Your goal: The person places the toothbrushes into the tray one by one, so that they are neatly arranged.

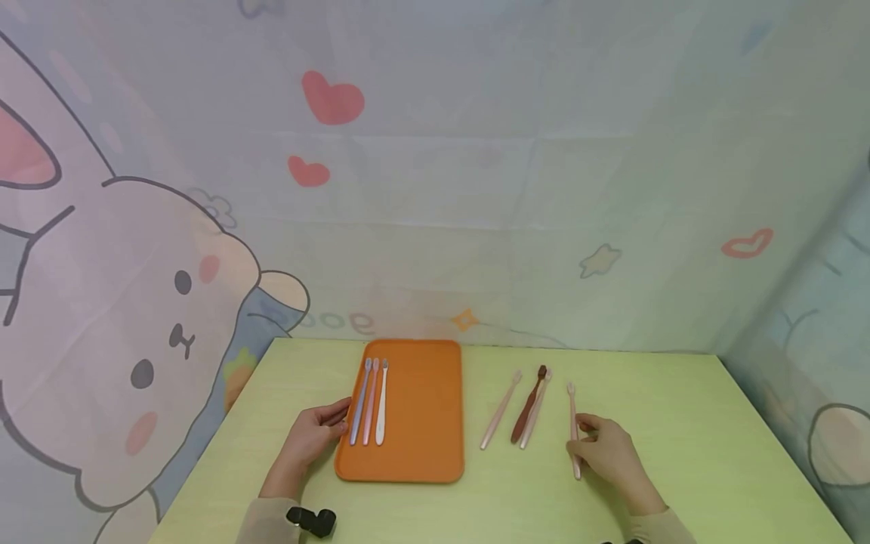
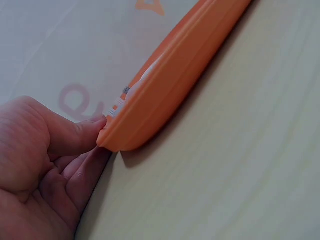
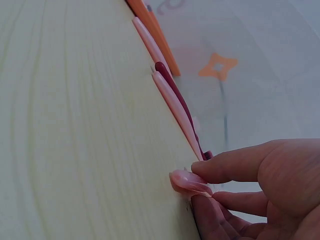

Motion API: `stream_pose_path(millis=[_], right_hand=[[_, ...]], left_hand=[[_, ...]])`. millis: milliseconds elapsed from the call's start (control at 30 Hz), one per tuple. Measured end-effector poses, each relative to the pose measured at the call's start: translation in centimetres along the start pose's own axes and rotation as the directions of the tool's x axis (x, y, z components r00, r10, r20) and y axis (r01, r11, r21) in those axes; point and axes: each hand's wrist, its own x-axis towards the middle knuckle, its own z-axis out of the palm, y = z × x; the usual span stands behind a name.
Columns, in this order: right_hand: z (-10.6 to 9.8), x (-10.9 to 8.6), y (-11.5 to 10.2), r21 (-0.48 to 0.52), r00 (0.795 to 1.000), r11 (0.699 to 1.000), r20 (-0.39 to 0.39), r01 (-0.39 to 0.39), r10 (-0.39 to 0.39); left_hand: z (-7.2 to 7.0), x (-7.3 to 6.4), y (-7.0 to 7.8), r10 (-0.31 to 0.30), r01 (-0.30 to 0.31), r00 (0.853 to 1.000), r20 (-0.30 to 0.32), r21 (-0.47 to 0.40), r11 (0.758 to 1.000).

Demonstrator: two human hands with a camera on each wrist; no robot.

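Observation:
My left hand (image 1: 316, 433) holds the left edge of an orange tray (image 1: 424, 423); in the left wrist view the thumb presses on the tray's rim (image 2: 165, 95), fingers beneath it. A blue toothbrush (image 1: 360, 404), a pink toothbrush (image 1: 371, 404) and a white toothbrush (image 1: 381, 408) lie side by side in the tray's left part. At the right, my right hand (image 1: 608, 449) pinches a pale pink toothbrush (image 1: 574, 412) between thumb and fingers, its head pointing away from me. The right wrist view shows this toothbrush's handle end (image 3: 185, 181) at the fingertips.
Between tray and right hand, a pale pink toothbrush (image 1: 500, 412) lies on the light green table (image 1: 707, 453). Beside it, a dark red toothbrush (image 1: 528, 408) lies against or over another pink toothbrush (image 1: 535, 419). A printed cloth (image 1: 476, 227) hangs behind the table.

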Motion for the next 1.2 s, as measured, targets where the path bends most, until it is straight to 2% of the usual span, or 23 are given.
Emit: stream_pose_path(millis=[800, 1200], right_hand=[[0.18, 0.34, 0.71, -0.023, 1.000, 1.000, -0.012, 0.019, -0.019], [0.02, -0.02, 0.30, -0.022, 1.000, 0.999, -0.012, 0.028, -0.029]], left_hand=[[-0.10, 0.12, -0.05, 0.001, -0.001, 1.000, 0.002, 0.023, 1.000], [-0.14, -0.03, -0.06, 0.002, -0.002, 1.000, 0.003, 0.023, 1.000]])
